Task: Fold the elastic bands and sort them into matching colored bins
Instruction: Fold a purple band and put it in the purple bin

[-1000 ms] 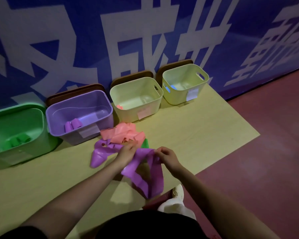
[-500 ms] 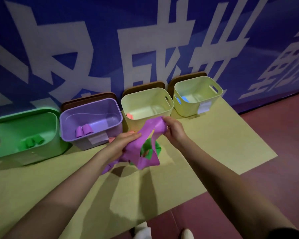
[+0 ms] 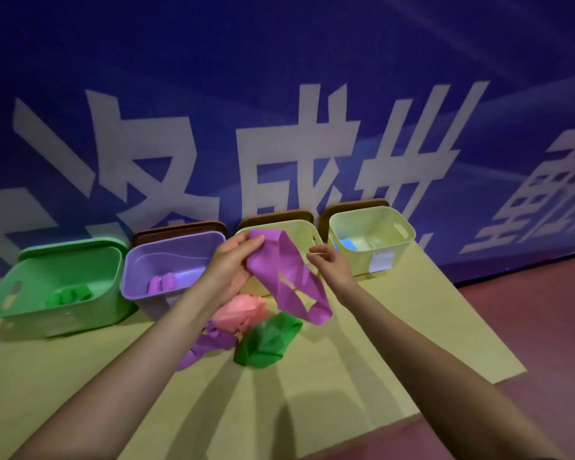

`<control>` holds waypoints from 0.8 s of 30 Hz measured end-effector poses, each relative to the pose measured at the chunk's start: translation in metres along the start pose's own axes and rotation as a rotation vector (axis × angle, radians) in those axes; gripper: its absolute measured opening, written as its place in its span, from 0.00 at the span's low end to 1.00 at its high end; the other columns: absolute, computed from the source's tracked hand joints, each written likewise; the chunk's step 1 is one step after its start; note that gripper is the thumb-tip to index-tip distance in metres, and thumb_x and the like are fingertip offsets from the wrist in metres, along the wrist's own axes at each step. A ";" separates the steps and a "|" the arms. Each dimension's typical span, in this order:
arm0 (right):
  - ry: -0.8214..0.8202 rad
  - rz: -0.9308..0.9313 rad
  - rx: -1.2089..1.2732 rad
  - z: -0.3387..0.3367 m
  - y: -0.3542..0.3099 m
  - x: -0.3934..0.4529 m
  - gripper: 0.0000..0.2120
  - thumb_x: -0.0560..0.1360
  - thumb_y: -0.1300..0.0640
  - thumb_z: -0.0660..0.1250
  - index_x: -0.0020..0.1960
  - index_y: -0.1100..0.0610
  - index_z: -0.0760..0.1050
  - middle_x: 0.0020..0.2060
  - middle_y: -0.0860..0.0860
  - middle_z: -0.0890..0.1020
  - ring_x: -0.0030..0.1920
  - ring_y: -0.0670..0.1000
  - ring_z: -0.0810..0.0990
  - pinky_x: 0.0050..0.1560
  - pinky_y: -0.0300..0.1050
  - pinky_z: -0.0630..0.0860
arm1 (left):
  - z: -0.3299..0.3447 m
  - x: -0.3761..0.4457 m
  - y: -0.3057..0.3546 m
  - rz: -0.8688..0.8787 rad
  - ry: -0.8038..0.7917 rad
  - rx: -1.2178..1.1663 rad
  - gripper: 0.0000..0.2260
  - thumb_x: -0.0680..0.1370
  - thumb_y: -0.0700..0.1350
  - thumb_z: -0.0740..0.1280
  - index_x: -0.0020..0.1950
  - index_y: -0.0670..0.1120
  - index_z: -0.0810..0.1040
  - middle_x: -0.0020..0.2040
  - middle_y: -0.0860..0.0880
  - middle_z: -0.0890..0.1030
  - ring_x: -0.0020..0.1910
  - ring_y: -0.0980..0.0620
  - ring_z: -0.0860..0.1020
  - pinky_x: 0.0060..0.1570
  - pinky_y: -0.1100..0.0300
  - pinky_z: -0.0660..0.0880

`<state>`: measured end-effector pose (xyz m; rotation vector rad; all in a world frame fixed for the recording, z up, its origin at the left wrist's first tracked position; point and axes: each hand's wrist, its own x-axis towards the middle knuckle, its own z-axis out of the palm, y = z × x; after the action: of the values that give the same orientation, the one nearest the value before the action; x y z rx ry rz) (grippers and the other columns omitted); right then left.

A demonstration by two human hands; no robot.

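Purple band lifted clear, right hand off it

Band [image 3: 287, 277] now hangs in the air from the left hand [image 3: 234, 263], which pinches its top end between thumb and fingers, in front of the middle pale bin [image 3: 307, 229]. Half a second ago both hands held it low over the pile; a second ago it lay bunched at the table edge. Right hand [image 3: 329, 263] has let go: fingers loosely curled, holding nothing, just beside the band's right edge, not touching as far as visible. Band dangles twisted, loop end down near the green band [image 3: 268, 340], not folded yet.

Pile on the table [image 3: 346, 376]: pink band [image 3: 243, 310], green band, another purple band [image 3: 210, 343], all touching, unsorted. Purple bin [image 3: 176, 260] sits to the left of the left hand, with folded purple pieces already inside. Green bin [image 3: 60, 280] far left holds green pieces; far right pale bin [image 3: 372, 237] shows something blue.

Judgement: lift separated this band from the pile, so folding can start. Right hand likely needs to regrab the lower loop to straighten the twist. Then it goes in the purple bin. Task is partway, three bands left on the table.
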<state>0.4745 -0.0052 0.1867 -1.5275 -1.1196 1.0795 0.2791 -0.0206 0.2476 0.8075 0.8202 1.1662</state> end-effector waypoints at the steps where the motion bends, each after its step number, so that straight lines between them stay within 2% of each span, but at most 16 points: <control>1: -0.002 -0.093 0.007 0.000 -0.010 -0.005 0.04 0.77 0.60 0.66 0.51 0.58 0.77 0.45 0.51 0.80 0.47 0.48 0.78 0.45 0.32 0.73 | 0.008 0.001 0.004 0.039 0.014 0.038 0.10 0.79 0.34 0.60 0.44 0.43 0.79 0.35 0.50 0.83 0.35 0.57 0.79 0.37 0.67 0.76; 4: -0.095 -0.350 0.119 0.000 -0.050 -0.022 0.07 0.80 0.58 0.63 0.54 0.57 0.77 0.47 0.48 0.81 0.51 0.47 0.80 0.50 0.37 0.76 | 0.030 0.003 0.018 0.125 0.040 0.107 0.06 0.79 0.35 0.62 0.47 0.43 0.77 0.36 0.51 0.83 0.35 0.58 0.80 0.36 0.67 0.77; 7: -0.167 -0.474 0.137 0.001 -0.082 -0.036 0.11 0.76 0.52 0.66 0.54 0.57 0.78 0.48 0.50 0.82 0.50 0.49 0.80 0.48 0.43 0.77 | 0.048 0.001 0.030 0.170 0.034 0.148 0.04 0.78 0.36 0.64 0.50 0.41 0.78 0.43 0.46 0.82 0.41 0.54 0.81 0.43 0.63 0.79; 10: -0.146 -0.522 0.121 0.001 -0.096 -0.040 0.08 0.74 0.56 0.68 0.52 0.55 0.78 0.43 0.51 0.82 0.45 0.48 0.79 0.45 0.46 0.76 | 0.056 -0.004 0.037 0.191 0.020 0.221 0.06 0.79 0.37 0.64 0.51 0.43 0.80 0.45 0.45 0.82 0.43 0.53 0.81 0.44 0.62 0.79; 12: -0.124 -0.533 0.106 0.001 -0.099 -0.040 0.03 0.75 0.60 0.68 0.48 0.53 0.78 0.39 0.49 0.81 0.40 0.46 0.78 0.42 0.43 0.74 | 0.052 -0.005 0.038 0.233 0.047 0.328 0.07 0.79 0.38 0.65 0.50 0.47 0.81 0.46 0.46 0.83 0.47 0.49 0.81 0.48 0.55 0.78; 14: -0.099 -0.545 0.053 0.004 -0.099 -0.042 0.06 0.76 0.61 0.68 0.43 0.52 0.79 0.34 0.46 0.79 0.36 0.44 0.76 0.39 0.40 0.72 | 0.043 -0.006 0.040 0.314 0.071 0.494 0.06 0.78 0.40 0.66 0.48 0.50 0.81 0.46 0.46 0.83 0.49 0.46 0.81 0.53 0.48 0.77; 17: -0.117 -0.548 -0.006 0.012 -0.100 -0.046 0.08 0.77 0.59 0.67 0.41 0.51 0.79 0.31 0.42 0.79 0.35 0.41 0.76 0.38 0.38 0.73 | 0.031 -0.013 0.041 0.428 0.095 0.671 0.05 0.78 0.42 0.66 0.48 0.51 0.81 0.44 0.50 0.82 0.48 0.48 0.81 0.51 0.47 0.79; 21: -0.128 -0.558 -0.020 0.023 -0.102 -0.049 0.07 0.78 0.57 0.66 0.42 0.56 0.80 0.32 0.45 0.79 0.37 0.44 0.77 0.40 0.44 0.75 | 0.021 -0.019 0.040 0.451 0.137 0.684 0.04 0.79 0.43 0.65 0.48 0.51 0.79 0.43 0.52 0.81 0.45 0.53 0.79 0.48 0.51 0.78; 24: -0.121 -0.570 -0.037 0.027 -0.100 -0.050 0.08 0.78 0.57 0.65 0.42 0.58 0.79 0.33 0.52 0.79 0.37 0.48 0.76 0.40 0.52 0.75 | 0.017 -0.018 0.036 0.378 0.140 0.542 0.03 0.77 0.43 0.67 0.51 0.46 0.77 0.46 0.44 0.82 0.48 0.47 0.80 0.49 0.50 0.78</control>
<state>0.4225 -0.0335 0.2855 -1.0735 -1.5447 0.7631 0.2742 -0.0327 0.2894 1.3827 1.1580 1.3606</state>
